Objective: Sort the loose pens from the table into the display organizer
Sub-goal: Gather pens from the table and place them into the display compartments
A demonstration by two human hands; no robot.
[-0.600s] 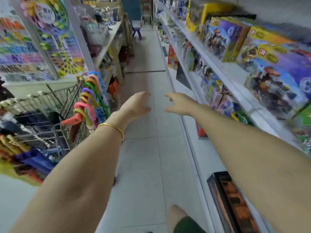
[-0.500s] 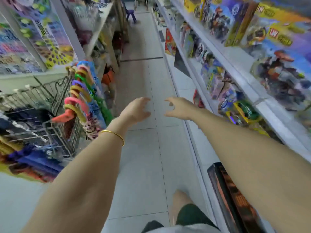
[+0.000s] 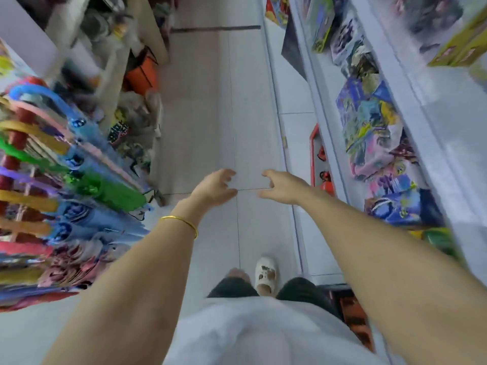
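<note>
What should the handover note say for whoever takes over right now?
Left hand: open, holding nothing, gold bangle on the wrist.
Right hand: open, holding nothing.
Both are stretched forward over the tiled aisle floor, between a rack of colourful umbrellas on the left and toy shelves on the right.
Job's things: no pens, table or display organizer in view.
Done: nothing visible to confirm.
Left: reach the table, then sort the pens into the organizer.

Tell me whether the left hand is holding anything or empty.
Empty: the left hand hovers over the floor, fingers loosely curled, nothing in them.
</note>
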